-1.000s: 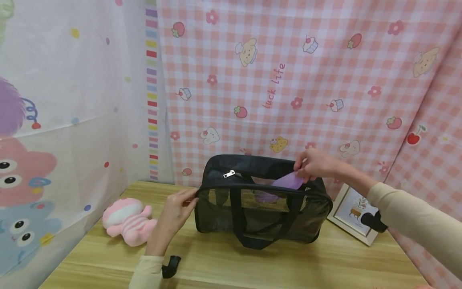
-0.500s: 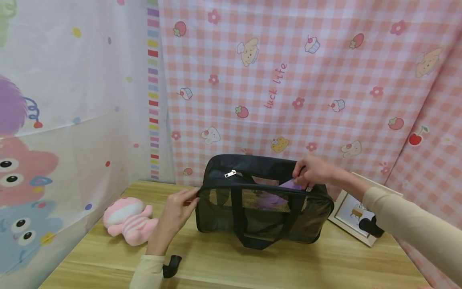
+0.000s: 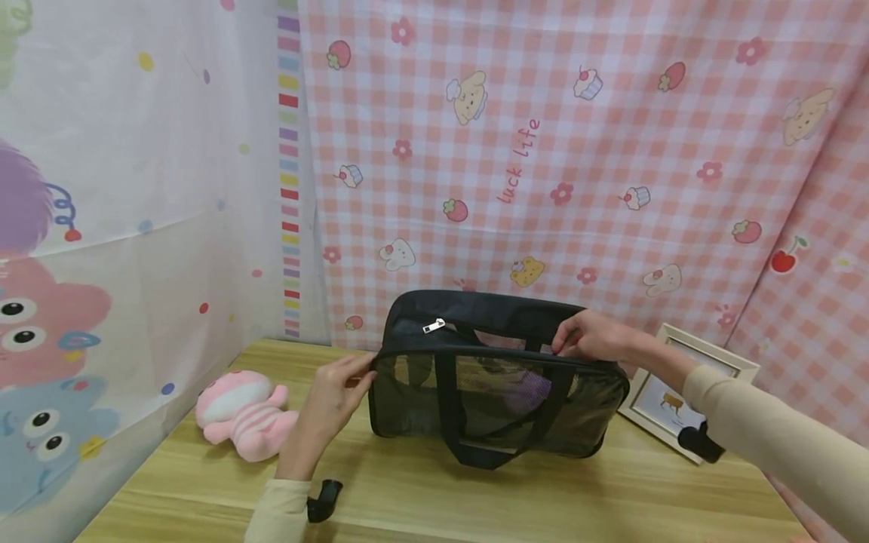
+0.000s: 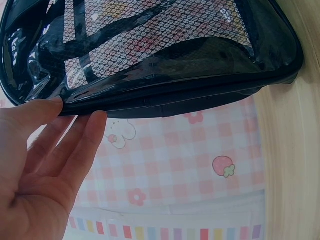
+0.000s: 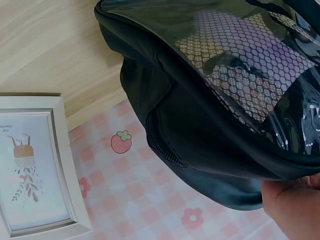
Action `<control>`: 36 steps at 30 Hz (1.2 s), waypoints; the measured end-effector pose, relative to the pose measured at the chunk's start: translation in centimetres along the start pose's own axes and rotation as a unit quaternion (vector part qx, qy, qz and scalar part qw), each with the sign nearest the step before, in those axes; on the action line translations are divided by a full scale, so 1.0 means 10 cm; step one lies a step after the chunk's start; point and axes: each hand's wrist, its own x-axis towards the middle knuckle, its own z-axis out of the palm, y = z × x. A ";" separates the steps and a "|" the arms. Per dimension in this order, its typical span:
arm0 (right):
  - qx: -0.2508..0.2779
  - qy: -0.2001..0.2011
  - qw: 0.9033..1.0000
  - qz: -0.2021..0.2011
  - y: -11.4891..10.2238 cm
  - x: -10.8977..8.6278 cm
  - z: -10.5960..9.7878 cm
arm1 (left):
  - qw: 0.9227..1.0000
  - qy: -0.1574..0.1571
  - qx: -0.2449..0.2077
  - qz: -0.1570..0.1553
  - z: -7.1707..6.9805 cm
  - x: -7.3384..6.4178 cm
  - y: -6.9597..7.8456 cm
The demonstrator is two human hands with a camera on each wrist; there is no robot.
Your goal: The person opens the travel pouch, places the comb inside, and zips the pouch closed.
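1. Bag, black (image 3: 494, 411), stood on wooden table (image 3: 421, 501); purple item (image 3: 529, 391) contained inside.
2. Left hand (image 3: 330, 394): bag corner pinched between thumb and fingers.
3. Right hand (image 3: 592, 335): fingers bent at bag's top; grip cannot be told.

On my feed, a black bag (image 3: 416, 415), silver zip pull (image 3: 434, 326), and there's a purple thing (image 3: 526, 391) behind its mesh (image 5: 245, 70)! Toy (image 3: 246, 416): pink and white, striped body. I see pink-and-white checks and strawberries across the cloth (image 3: 557, 136), yellowish wood grain on the table (image 3: 434, 505), cream sleeves (image 3: 774, 434), whitish frame (image 5: 56, 137).
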 end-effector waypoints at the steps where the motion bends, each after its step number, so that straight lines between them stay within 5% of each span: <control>1: 0.004 0.000 1.000 -0.001 0.01 0.00 0.00 | 1.000 0.000 0.000 0.001 0.00 0.00 0.00; 18: 0.059 -0.007 0.998 -0.003 -0.22 0.06 -0.10 | 1.000 0.009 0.009 0.005 0.02 0.00 -0.01; 36: 0.060 -0.060 0.996 -0.021 -1.07 0.69 0.34 | 1.000 0.010 -0.017 0.010 0.02 0.00 -0.07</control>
